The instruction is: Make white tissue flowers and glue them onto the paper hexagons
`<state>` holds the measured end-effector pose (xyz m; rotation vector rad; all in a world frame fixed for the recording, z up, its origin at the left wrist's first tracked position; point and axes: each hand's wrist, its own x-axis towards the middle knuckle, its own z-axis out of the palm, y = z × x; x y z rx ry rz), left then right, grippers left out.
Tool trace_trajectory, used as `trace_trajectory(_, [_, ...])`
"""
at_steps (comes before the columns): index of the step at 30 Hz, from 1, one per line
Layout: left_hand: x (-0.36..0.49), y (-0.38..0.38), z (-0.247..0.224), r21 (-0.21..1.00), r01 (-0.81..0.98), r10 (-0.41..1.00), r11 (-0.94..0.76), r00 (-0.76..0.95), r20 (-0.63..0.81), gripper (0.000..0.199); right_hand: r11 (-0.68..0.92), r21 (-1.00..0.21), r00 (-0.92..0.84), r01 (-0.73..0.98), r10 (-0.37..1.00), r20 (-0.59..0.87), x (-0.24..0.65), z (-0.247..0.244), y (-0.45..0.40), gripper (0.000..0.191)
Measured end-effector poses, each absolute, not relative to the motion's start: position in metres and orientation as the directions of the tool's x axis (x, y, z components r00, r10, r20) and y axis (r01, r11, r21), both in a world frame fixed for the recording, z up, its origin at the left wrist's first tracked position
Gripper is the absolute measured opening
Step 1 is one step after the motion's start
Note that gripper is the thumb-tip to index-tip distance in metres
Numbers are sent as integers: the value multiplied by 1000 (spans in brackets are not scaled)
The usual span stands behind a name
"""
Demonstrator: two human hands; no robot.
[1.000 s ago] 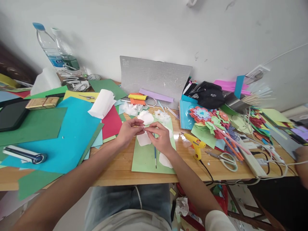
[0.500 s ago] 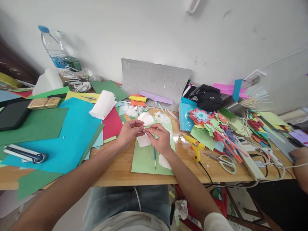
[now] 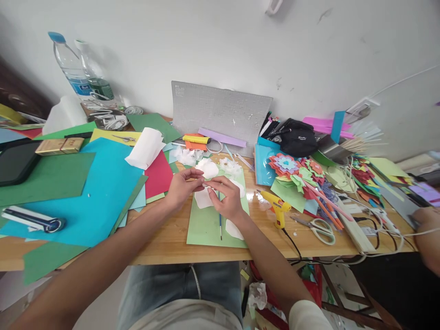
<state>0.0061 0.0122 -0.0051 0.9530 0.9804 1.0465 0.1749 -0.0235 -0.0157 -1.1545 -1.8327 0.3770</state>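
My left hand (image 3: 185, 187) has its thumb and fingertips pinched together above the light green sheet (image 3: 202, 231). Meeting it fingertip to fingertip is my right hand (image 3: 227, 198), its fingers bent and its thumb a little lower. Something small and whitish seems to be between the fingertips, too small to make out. Below the hands, white paper pieces (image 3: 203, 200) lie on the green sheet, partly covered. A thin blue paintbrush (image 3: 220, 224) lies there too, its upper end hidden by my right hand. Crumpled white tissue (image 3: 207, 168) sits just beyond the fingers.
Right of the sheet are a yellow glue gun (image 3: 280, 206), scissors (image 3: 321, 230) and paper flowers (image 3: 286, 164). Coloured paper (image 3: 113, 178), a stapler (image 3: 32, 219) and a white roll (image 3: 145, 147) lie left. A grey cutting mat (image 3: 220, 107) leans on the wall. Another person's hand (image 3: 428, 233) is at far right.
My right thumb has dropped slightly away from its fingers, while both hands stay together in about the same place. The whole view has shifted a little.
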Motion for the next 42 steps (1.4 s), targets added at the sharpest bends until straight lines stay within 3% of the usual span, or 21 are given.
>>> trace_trajectory(3, [6,13,-6,964,-196,974,178,172,-144,37,295,-876,0,381,948,319,173,-11,-23,24])
trace_trajectory(5, [6,12,-7,979,-151,980,133,168,-108,36,133,-964,34,232,989,145,173,-10,-21,28])
trace_trajectory(8, [6,11,-9,996,-65,981,56,190,-42,34,-34,-996,-7,82,999,-34,174,-9,-18,33])
trace_trajectory(11, [6,9,-11,1000,-8,979,2,206,0,33,-123,-992,-11,26,992,-123,175,-10,-16,33])
trace_trajectory(18, [9,8,-6,969,-204,960,142,266,-85,43,-88,-995,62,-52,994,-91,173,-9,-17,25])
trace_trajectory(24, [10,7,-11,963,-195,959,187,247,-136,69,-6,-1000,111,-22,994,-9,172,-13,-16,22])
trace_trajectory(30, [10,10,-16,941,-192,931,280,293,-218,50,28,-999,84,21,996,30,173,-13,-16,22])
trace_trajectory(39, [10,10,-14,992,48,940,113,318,-123,32,-65,-993,-50,97,996,-71,185,-8,-13,24])
trace_trajectory(42, [10,10,-13,994,11,939,112,325,-110,33,-83,-994,-29,75,996,-86,183,-7,-14,25])
